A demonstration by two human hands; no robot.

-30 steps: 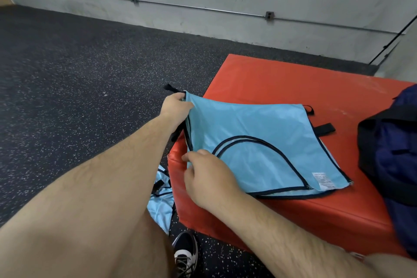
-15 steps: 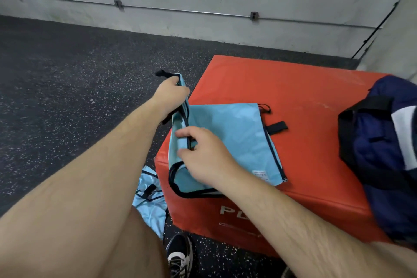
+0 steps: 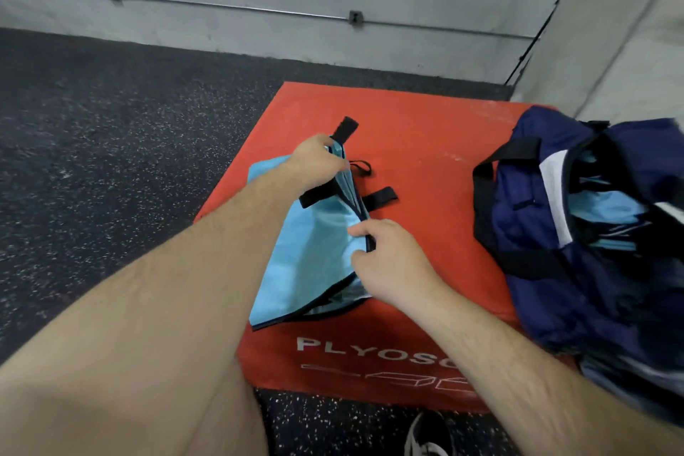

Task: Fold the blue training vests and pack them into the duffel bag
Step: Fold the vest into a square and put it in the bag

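Observation:
A light blue training vest (image 3: 307,255) with black trim lies folded into a narrow strip on the red plyo box (image 3: 418,144). My left hand (image 3: 318,163) pinches its far end, where a black strap sticks up. My right hand (image 3: 388,259) grips the vest's right edge near the middle. The navy duffel bag (image 3: 577,244) sits open on the box's right side, with more light blue fabric showing inside it.
The box stands on dark speckled rubber flooring (image 3: 111,144), close to a grey wall with a metal conduit (image 3: 237,9). A second wall (image 3: 622,30) rises behind the bag. My shoe (image 3: 425,437) is on the floor below the box's front face.
The vest went from a wide flat sheet to a narrow strip: both hands carried its left edge over to the right. The view shifted right, showing more of the bag and hiding the vest on the floor.

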